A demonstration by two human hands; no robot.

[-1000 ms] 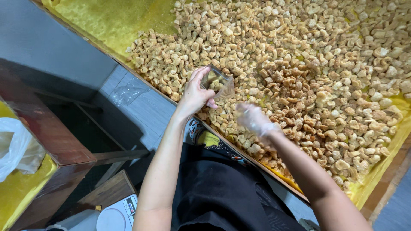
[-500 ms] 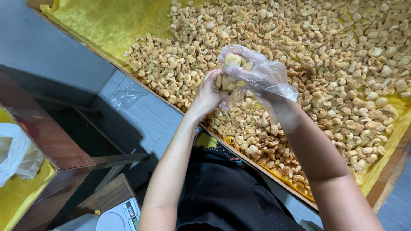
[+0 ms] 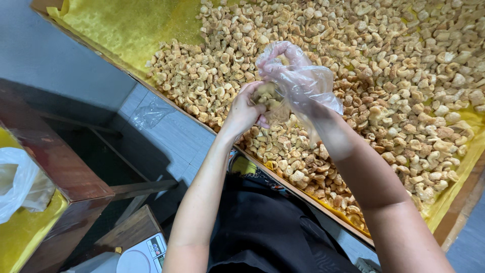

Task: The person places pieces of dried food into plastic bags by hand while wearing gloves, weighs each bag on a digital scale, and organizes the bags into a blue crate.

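Note:
A wide wooden tray lined with yellow paper holds a deep layer of golden puffed snack pieces. Above its near edge my left hand, bare, grips a small clear plastic bag partly filled with pieces. My right hand, inside a loose clear plastic glove, is curled over the bag's mouth with pieces in its fingers. The two hands touch at the bag.
A dark wooden table stands at the left with a white plastic bag on yellow paper. A crumpled clear bag lies on the grey floor. A white scale sits at the bottom, by my black clothing.
My gloved right hand scooped pieces from the pile near the tray's front edge, rose with them and came over the bag. My left hand lifted the bag slightly.

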